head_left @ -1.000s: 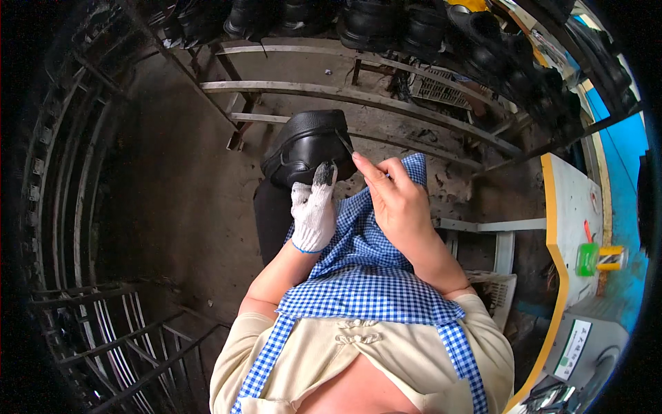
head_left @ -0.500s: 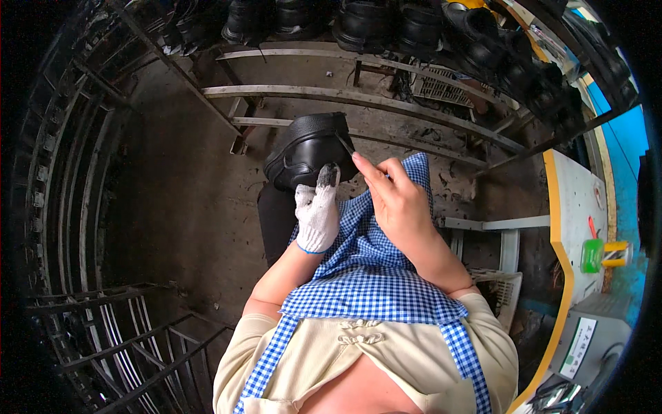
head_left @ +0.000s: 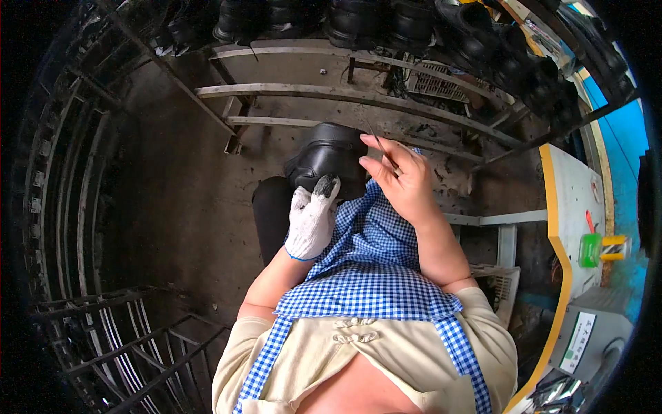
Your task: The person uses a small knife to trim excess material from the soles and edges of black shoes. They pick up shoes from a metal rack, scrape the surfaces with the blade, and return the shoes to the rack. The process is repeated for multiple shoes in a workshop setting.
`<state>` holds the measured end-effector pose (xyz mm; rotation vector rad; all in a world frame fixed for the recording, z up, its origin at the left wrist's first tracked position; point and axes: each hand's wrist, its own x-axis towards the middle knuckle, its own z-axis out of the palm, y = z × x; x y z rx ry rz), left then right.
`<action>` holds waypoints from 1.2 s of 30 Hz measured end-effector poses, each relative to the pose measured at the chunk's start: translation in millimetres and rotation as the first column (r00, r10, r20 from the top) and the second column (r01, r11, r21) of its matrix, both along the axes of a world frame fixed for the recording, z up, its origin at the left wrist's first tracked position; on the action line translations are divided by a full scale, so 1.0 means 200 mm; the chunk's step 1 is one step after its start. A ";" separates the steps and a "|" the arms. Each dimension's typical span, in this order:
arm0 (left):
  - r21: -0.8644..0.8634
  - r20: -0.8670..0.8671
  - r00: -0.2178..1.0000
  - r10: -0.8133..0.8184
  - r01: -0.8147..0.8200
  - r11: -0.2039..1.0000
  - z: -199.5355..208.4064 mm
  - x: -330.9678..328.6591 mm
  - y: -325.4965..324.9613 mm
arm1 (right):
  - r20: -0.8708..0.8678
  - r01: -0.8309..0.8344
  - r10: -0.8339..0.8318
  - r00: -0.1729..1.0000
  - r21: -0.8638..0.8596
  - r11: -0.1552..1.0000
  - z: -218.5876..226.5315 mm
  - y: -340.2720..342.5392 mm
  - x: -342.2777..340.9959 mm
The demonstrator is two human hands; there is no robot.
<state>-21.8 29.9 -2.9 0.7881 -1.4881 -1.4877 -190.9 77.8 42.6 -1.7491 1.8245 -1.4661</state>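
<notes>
A black leather shoe (head_left: pixel 317 148) rests over my lap, its rounded padded part facing up and away. Wearing a white knitted glove with a dark-stained fingertip, my left hand (head_left: pixel 312 219) grips its near side, the thumb and fingers pressed on the leather. To the right, my bare right hand (head_left: pixel 403 176) pinches a thin, dark, stick-like tool (head_left: pixel 378 140), its far end pointing up and away. The tool stands slightly apart from the shoe, with the fingertips close to the shoe's right edge. Its exact kind is too small to tell. A blue checked apron (head_left: pixel 372 283) covers my lap.
Several black shoes (head_left: pixel 355 24) stand on a metal rack (head_left: pixel 358 95) ahead. More racks (head_left: pixel 76 200) line the left side. At right, a yellow-edged worktable (head_left: pixel 576 207) carries a green-and-yellow container (head_left: pixel 592 250) and a grey box (head_left: pixel 589 334). A pale crate (head_left: pixel 507 290) sits beneath.
My right hand has pulled the thin tool off the shoe and tilted it upward. The shoe has shifted slightly right and been turned a little; my left hand still holds it.
</notes>
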 end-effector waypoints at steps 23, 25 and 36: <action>-0.274 -0.410 0.906 -0.109 -0.009 0.962 0.16 0.13 0.00 | 0.813 -0.028 0.006 0.582 0.012 1.000 -0.20 0.58 -0.46; -0.203 -0.347 0.938 0.009 -0.085 0.975 0.10 0.13 -0.04 | 0.754 0.242 0.155 0.639 -0.388 0.889 -0.13 0.66 -0.48; 0.138 -0.141 0.977 -0.161 0.180 0.974 -0.05 0.15 0.03 | 0.472 0.557 -0.312 0.825 -0.773 0.304 0.70 0.33 -1.01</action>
